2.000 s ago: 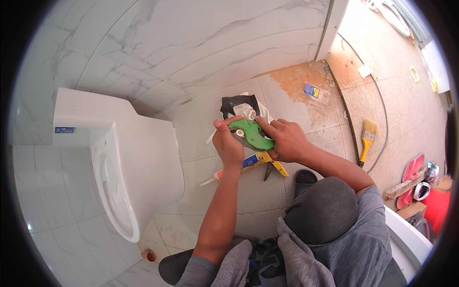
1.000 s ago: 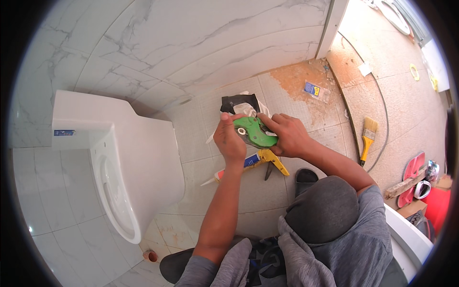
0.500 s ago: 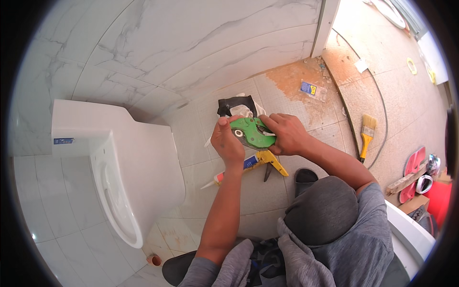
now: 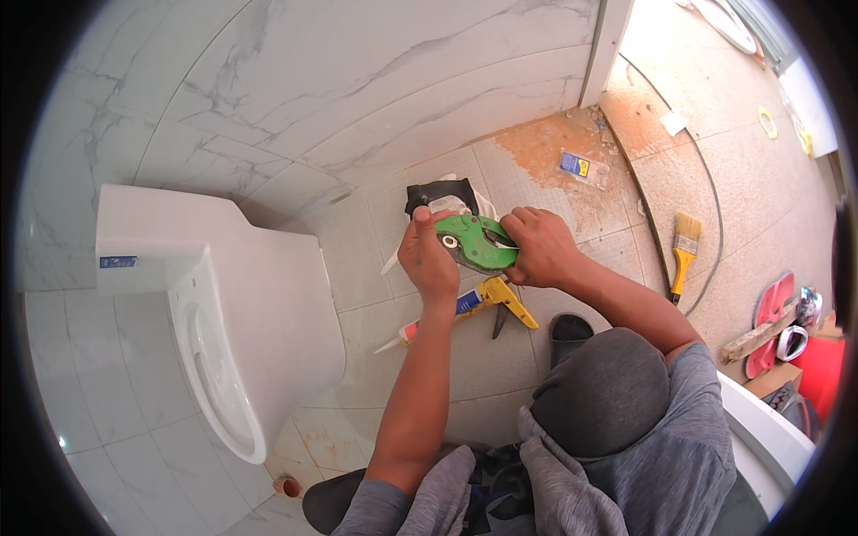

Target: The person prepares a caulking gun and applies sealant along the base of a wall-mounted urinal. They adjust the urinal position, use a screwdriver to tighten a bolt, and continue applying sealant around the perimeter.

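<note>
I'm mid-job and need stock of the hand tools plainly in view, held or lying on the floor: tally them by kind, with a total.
Green cutter: 1, between the left hand and right hand
Caulking gun: 1, on the floor
Paintbrush: 1, on the floor
Total: 3

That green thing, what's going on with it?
A person in a grey shirt holds a curved green hand tool, perhaps a pipe cutter, between a bare left hand and a bare right hand. A small white ring-shaped piece sits at the tool, near the left hand; I can't tell if it's cut. Below them, a yellow caulking gun lies on the grey tiled floor.
</note>
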Available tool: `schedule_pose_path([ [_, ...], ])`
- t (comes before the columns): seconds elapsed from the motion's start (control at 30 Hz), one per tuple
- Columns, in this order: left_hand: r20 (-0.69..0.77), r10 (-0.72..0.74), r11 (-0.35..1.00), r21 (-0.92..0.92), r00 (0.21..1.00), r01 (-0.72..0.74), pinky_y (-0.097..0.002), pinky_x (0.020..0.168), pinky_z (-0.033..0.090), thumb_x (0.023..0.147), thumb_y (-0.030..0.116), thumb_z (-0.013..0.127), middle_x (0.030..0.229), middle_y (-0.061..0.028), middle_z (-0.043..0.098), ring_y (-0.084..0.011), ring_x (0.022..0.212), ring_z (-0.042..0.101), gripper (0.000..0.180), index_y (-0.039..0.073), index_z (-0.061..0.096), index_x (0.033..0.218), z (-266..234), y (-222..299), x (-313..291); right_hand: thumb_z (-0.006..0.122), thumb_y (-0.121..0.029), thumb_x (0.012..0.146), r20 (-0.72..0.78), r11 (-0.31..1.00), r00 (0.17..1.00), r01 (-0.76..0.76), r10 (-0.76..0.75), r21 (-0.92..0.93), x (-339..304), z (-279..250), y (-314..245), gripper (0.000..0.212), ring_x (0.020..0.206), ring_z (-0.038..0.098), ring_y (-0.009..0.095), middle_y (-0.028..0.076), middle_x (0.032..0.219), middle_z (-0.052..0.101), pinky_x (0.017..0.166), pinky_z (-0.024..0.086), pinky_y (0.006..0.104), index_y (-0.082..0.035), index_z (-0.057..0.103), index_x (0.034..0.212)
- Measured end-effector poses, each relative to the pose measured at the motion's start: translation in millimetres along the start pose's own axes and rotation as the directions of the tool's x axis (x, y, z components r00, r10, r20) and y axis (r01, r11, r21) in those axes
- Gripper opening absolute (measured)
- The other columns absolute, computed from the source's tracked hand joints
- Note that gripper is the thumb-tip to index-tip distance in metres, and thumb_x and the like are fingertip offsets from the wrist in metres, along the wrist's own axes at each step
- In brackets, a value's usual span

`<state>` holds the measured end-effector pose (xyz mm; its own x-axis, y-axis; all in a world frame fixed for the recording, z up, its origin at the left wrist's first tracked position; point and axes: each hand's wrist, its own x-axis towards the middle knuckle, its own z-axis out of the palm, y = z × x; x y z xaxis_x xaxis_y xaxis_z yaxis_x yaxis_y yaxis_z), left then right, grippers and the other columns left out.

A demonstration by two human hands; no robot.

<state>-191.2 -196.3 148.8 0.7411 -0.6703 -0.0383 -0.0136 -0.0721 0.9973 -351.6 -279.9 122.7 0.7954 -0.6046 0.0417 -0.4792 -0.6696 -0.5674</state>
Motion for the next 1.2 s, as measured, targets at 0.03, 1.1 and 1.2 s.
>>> schedule_pose_path([
  [0.03, -0.003, -0.004, 1.0, 0.0, 1.0, 0.004, -0.0291, 0.081, 0.053, 0.106, 0.06, 0.047, 0.089, -0.0132, 0.074, -0.0173, 0.084, 0.068, 0.075, -0.009, 0.073, 0.097, -1, -1, 1, 0.08, -0.023, 0.062, -0.039, 0.999, 0.999, 0.032, -0.032, -0.005, 0, -1, 0, 0.049, 0.097, 0.062, 0.032, 0.012, 0.096, 0.062, 0.086, 0.05, 0.0452, -0.005, 0.06, 0.104],
  [1.1, 0.173, -0.37, 0.915, -0.103, 0.913, 0.391, -0.0267, 0.061, 0.047, 0.102, 0.066, 0.05, 0.087, -0.0103, 0.071, -0.0122, 0.065, 0.06, 0.074, -0.004, 0.071, 0.103, 76, -72, -6, 0.074, -0.02, 0.067, 0.045, 0.978, 0.994, -0.094, 0.104, -0.186, -38, -13, 72, 0.039, 0.093, 0.065, 0.035, 0.014, 0.091, 0.064, 0.08, 0.052, 0.0446, -0.004, 0.058, 0.099],
  [1.2, 0.269, -0.513, 0.858, 0.147, 0.815, 0.492, -0.0249, 0.051, 0.041, 0.102, 0.068, 0.048, 0.09, -0.0096, 0.069, -0.0092, 0.055, 0.051, 0.076, -0.004, 0.07, 0.114, 76, -74, -1, 0.074, -0.018, 0.065, -0.097, 0.941, 0.99, -0.128, 0.102, -0.315, -39, -21, 85, 0.044, 0.094, 0.062, 0.034, 0.013, 0.094, 0.063, 0.083, 0.05, 0.0435, -0.005, 0.058, 0.103],
])
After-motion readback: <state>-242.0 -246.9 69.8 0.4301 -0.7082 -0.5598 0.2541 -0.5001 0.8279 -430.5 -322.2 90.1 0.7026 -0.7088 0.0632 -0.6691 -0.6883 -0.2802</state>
